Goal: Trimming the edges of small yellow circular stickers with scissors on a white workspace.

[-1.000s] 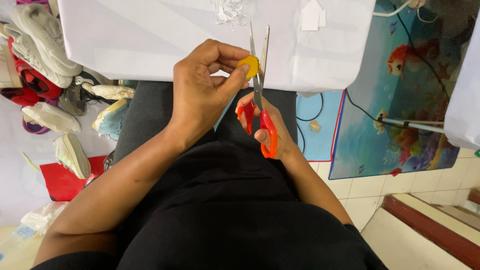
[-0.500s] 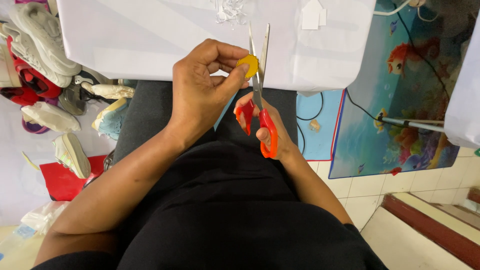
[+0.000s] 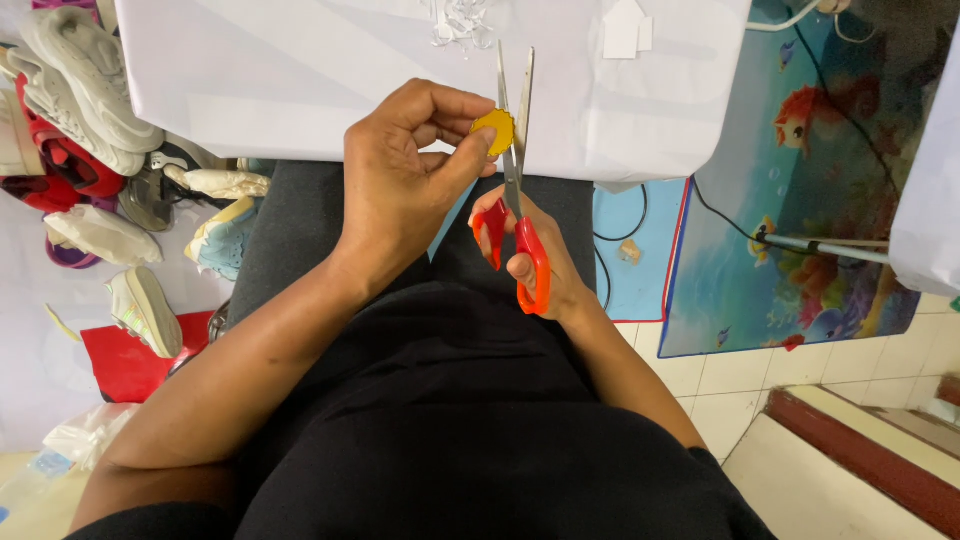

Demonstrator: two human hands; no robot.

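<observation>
Head view — left hand (image 3: 400, 190) pinching yellow disc (image 3: 493, 130), right hand (image 3: 530, 265) gripping red scissors (image 3: 515, 200)

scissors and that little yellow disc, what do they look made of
Scissors: blades look like bare metal, grey with a dull shine; handles look like glossy red-orange plastic. Yellow disc, pinched in the left hand: matte, thin, scalloped edge, probably paper or foam; hard to tell.

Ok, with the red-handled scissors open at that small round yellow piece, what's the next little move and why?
Probably close the red-handled scissors gently for a short snip. Their blades stand apart beside the small round yellow piece, which the left hand pinches by its fingertips, and the right hand already grips the handles.
</observation>
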